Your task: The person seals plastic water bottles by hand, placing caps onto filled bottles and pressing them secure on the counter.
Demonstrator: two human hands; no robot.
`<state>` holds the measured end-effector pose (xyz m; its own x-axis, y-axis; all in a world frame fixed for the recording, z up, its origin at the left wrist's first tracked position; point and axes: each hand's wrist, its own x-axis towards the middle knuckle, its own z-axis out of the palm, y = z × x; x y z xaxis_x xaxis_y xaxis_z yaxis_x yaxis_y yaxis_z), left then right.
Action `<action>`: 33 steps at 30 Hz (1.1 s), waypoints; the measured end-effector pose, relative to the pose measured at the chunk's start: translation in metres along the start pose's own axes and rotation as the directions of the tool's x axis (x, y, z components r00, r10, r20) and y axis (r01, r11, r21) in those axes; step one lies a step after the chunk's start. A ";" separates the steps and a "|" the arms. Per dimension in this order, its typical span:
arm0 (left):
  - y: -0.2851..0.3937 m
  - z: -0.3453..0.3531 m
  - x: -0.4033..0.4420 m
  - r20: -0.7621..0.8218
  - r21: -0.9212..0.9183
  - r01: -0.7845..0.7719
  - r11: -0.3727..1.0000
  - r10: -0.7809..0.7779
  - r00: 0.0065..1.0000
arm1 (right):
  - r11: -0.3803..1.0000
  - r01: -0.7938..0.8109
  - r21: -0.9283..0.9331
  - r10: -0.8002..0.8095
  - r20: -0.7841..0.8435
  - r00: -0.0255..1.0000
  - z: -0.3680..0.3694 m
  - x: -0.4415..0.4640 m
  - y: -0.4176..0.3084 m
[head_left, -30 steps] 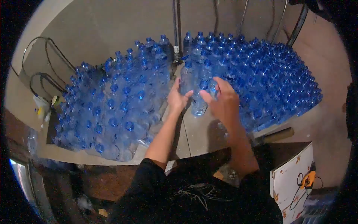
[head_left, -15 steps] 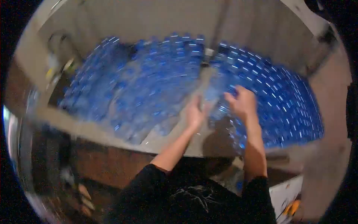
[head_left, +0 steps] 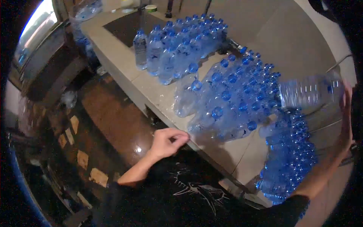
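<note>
At the far right my right hand (head_left: 346,99) is closed around the capped end of a clear plastic water bottle (head_left: 308,90). That bottle is tilted nearly sideways and blurred, its base toward the standing bottles. My left hand (head_left: 166,143) is by the counter's front edge, fingers curled and thumb close to them, with nothing visible in the grip. Beside it on the counter stands a dense group of filled, blue-capped bottles (head_left: 230,98). More bottles (head_left: 289,151) crowd the right side below my right hand.
Another group of capped bottles (head_left: 174,56) stands farther left on the pale counter (head_left: 124,62), beside a dark sink basin (head_left: 126,28). Between the groups is a tap (head_left: 236,45). Flat cardboard-like pieces (head_left: 98,176) lie on the brown floor to the left.
The view has swung, bringing the floor and sink into sight. My hands have moved apart: the right far out with a bottle, the left back to the counter edge.
</note>
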<state>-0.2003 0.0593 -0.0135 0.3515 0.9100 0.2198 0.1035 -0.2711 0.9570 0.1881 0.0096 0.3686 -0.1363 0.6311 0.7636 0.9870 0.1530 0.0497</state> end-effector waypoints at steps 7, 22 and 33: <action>-0.034 -0.096 0.010 -0.209 0.160 0.116 0.980 -0.082 0.974 | 0.758 -0.513 0.403 0.260 0.536 0.804 0.148 0.161 -0.008; -0.059 -0.171 0.034 -0.192 0.131 0.382 0.915 -0.355 0.915 | 0.880 -0.347 -0.323 0.471 0.510 0.720 0.538 0.110 0.079; -0.057 -0.165 0.055 -0.041 0.092 0.203 0.975 -0.200 0.979 | 0.959 -0.273 -0.070 0.193 0.870 0.454 0.373 0.096 -0.017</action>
<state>-0.3399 0.1764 -0.0243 0.2855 0.9578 0.0317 0.2579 -0.1087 0.9600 0.1265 0.3515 0.2011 0.0544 0.9776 -0.2035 0.9901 -0.0792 -0.1157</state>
